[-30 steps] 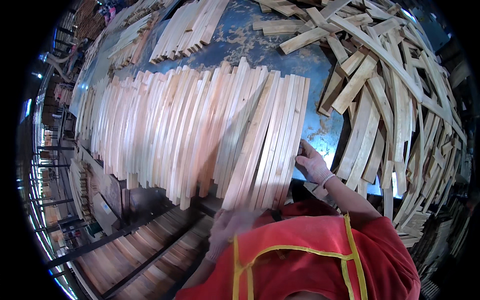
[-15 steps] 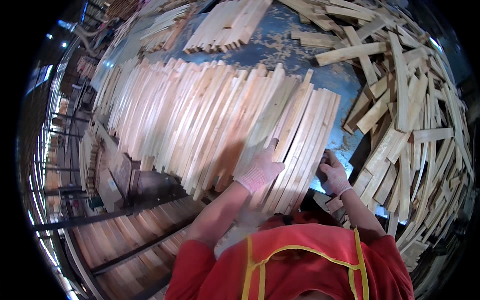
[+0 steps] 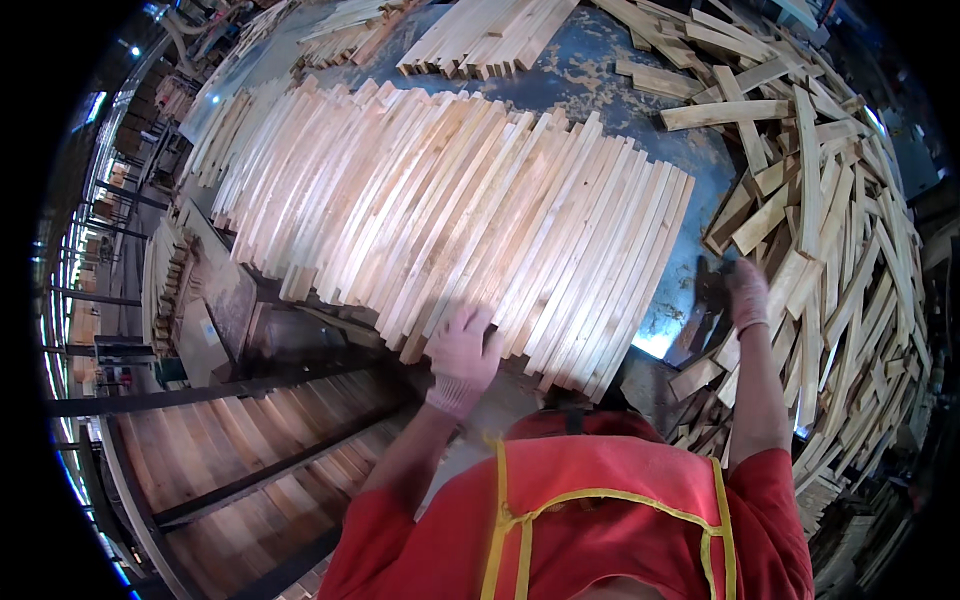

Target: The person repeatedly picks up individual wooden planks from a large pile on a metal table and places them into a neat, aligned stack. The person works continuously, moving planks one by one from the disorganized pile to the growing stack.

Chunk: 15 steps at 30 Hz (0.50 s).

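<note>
A long row of pale wooden strips [image 3: 520, 220] lies side by side across the blue table, their near ends uneven. My left hand [image 3: 463, 352], in a pale knitted glove, is at the near ends of the strips left of the row's right part; its fingers are apart and hold nothing. My right hand [image 3: 748, 295], also gloved, is off the row's right edge, between it and a heap of loose boards [image 3: 800, 290]. Its fingers are partly in dark shadow, stretched away from the wrist, and nothing shows in them.
The blue table [image 3: 600, 95] carries sawdust patches and a flat stack of boards [image 3: 490, 35] at the far side. Loose boards pile high along the right. Reddish-brown boards [image 3: 270, 430] lie in a dark metal frame at lower left, below a short wooden stack [image 3: 165, 270].
My left hand has moved off the top of the strips, toward their near ends and left. My right hand has moved right, away from the row. The right-hand strips now lie closer together.
</note>
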Motion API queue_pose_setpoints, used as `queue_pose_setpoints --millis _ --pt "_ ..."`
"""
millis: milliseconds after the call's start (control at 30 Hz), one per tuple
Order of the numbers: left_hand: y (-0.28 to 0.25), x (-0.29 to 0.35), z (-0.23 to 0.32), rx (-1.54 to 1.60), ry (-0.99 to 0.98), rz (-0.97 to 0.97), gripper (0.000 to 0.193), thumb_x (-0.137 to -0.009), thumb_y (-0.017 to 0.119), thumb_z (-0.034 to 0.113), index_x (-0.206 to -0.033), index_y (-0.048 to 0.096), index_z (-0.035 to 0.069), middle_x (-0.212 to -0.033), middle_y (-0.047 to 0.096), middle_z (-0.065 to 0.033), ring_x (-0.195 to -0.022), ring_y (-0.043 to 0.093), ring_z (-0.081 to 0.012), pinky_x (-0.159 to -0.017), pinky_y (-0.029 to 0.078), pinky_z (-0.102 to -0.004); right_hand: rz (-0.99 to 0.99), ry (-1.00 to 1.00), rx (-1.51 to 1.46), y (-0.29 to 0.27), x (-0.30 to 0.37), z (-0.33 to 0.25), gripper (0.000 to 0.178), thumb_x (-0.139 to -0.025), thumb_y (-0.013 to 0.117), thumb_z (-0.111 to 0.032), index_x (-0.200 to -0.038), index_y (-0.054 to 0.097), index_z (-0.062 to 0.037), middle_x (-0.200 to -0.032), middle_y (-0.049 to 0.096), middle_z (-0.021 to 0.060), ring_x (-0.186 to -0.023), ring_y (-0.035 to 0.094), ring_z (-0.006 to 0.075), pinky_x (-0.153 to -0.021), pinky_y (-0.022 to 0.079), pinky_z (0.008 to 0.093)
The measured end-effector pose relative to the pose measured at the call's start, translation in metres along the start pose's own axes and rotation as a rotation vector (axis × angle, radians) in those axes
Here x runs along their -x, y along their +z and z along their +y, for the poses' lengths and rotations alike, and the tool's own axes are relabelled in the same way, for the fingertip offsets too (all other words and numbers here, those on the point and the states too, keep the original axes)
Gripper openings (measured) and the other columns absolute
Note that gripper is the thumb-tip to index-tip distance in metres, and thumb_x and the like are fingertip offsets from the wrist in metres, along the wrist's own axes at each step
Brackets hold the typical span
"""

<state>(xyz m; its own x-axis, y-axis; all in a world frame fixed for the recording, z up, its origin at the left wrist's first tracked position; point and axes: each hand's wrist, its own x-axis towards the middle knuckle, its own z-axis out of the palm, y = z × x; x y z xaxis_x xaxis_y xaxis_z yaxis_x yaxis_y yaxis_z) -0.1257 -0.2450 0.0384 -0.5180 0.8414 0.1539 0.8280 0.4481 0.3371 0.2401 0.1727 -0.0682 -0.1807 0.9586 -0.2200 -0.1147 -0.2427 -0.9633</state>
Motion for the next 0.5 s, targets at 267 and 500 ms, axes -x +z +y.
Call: queue_pose_setpoints --millis 267,500 --pt "0.096 0.047 -0.066 1.542 -1.277 -0.14 0.034 -0.103 0.072 0.043 -0.118 0.071 0.012 -0.102 0.071 -0.0054 -0.083 0.068 -0.0232 -0.075 0.056 -0.04 -0.366 0.258 0.375 0.054 0.069 0.057 0.088 -0.099 0.075 -0.031 -0.167 0.028 -0.0015 -0.119 0.07 0.0164 -0.096 0.068 0.0218 -0.086 0.056 0.0339" --pt "0.088 0.051 0.049 1.622 -1.273 -0.35 0.036 -0.106 0.064 0.039 -0.122 0.067 0.007 -0.111 0.07 -0.0111 -0.101 0.068 -0.0277 -0.095 0.058 -0.0457 -0.337 0.194 0.716 0.097 0.123 -0.014 0.088 -0.094 0.074 -0.044 -0.162 0.037 -0.002 -0.137 0.07 0.0248 -0.124 0.069 0.0362 -0.108 0.052 0.0418"
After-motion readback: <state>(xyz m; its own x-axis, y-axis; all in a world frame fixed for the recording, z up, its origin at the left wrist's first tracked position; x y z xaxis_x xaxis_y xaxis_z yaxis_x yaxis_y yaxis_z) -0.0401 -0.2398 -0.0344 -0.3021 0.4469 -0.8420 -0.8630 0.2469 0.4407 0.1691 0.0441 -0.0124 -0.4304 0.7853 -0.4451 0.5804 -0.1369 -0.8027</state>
